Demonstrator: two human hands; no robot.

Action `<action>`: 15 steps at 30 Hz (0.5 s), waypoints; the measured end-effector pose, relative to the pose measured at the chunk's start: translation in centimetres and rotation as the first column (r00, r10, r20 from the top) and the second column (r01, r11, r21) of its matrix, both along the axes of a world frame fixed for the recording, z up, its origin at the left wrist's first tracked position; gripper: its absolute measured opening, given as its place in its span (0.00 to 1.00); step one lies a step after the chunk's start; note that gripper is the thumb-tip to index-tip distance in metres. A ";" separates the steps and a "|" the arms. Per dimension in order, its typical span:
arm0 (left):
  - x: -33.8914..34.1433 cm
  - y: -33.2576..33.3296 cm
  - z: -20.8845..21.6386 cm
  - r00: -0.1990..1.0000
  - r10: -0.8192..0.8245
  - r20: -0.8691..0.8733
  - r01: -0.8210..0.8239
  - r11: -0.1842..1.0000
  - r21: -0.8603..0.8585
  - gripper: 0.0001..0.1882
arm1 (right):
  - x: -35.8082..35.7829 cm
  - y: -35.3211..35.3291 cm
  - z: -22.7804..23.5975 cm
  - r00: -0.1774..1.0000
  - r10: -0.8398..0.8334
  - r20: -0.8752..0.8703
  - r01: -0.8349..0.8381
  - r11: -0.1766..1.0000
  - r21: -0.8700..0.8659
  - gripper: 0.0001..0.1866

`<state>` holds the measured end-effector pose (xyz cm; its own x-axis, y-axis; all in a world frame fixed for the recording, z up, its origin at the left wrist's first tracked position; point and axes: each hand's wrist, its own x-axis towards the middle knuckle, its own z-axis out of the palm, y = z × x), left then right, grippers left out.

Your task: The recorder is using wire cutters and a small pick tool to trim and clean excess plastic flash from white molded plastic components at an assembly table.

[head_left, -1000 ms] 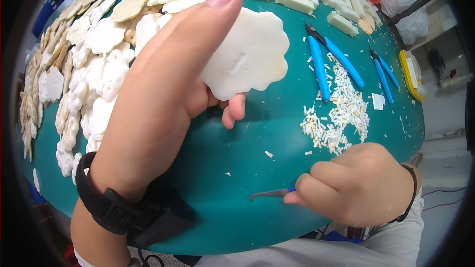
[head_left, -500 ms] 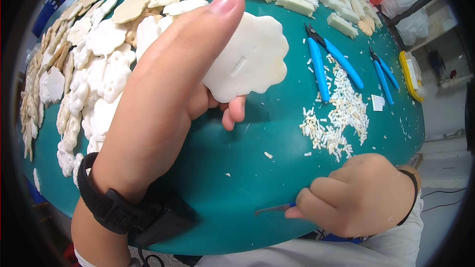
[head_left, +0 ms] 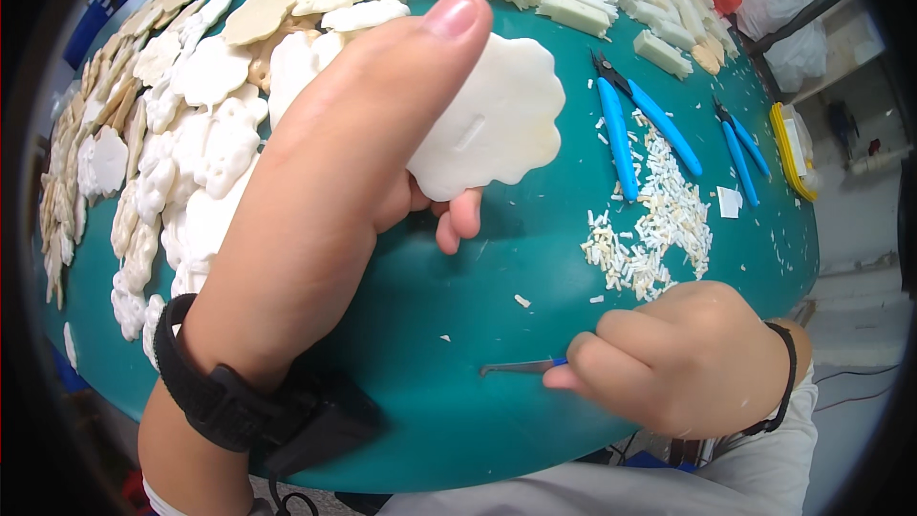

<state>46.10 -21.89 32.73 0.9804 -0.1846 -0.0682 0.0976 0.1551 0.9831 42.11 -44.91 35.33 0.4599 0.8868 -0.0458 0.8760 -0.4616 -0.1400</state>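
My left hand point(head_left: 334, 162) is closed on a thin white plastic piece point(head_left: 501, 119) with a scalloped, flower-like outline. The thumb lies over its left side, and fingertips show under its lower edge. A small slot-like mark sits near the middle of the piece. Lower right, my right hand point(head_left: 683, 358) is wrapped round a deburring tool point(head_left: 521, 367); its thin metal blade has a small hook at the tip and points left, just above the green table. A bit of blue handle shows, the rest being hidden in the fist. The blade and the white piece are apart.
White and cream scalloped pieces point(head_left: 212, 72) are heaped at left. Pale rectangular parts point(head_left: 573, 10) pile up at the back. Two blue-handled nippers point(head_left: 659, 124) point(head_left: 740, 153) lie at right, beside a scatter of small white offcuts point(head_left: 659, 229). A yellow-rimmed box point(head_left: 795, 153) stands at the right edge.
My right hand has moved slightly up with the deburring tool, showing more of its blade. The left hand and white piece have shifted a little right and down.
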 end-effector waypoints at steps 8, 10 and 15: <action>-0.3 0.1 0.1 1.000 0.004 0.013 -0.005 0.997 0.077 0.33 | 0.0 0.0 -0.3 1.000 0.027 -0.011 -0.027 0.999 0.018 0.16; -0.3 0.0 0.1 1.000 0.001 0.017 -0.002 0.997 0.073 0.33 | 0.0 -0.1 -0.4 1.000 0.024 -0.013 -0.024 1.000 0.020 0.16; -0.3 0.0 0.0 1.000 0.008 0.028 -0.009 0.999 0.052 0.32 | 0.0 0.0 -0.1 1.000 0.016 -0.006 -0.016 1.000 -0.008 0.17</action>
<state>45.84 -21.86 32.75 0.9836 -0.1730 -0.0500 0.0687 0.1042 0.9922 42.07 -44.92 35.28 0.4451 0.8937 -0.0559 0.8825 -0.4484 -0.1420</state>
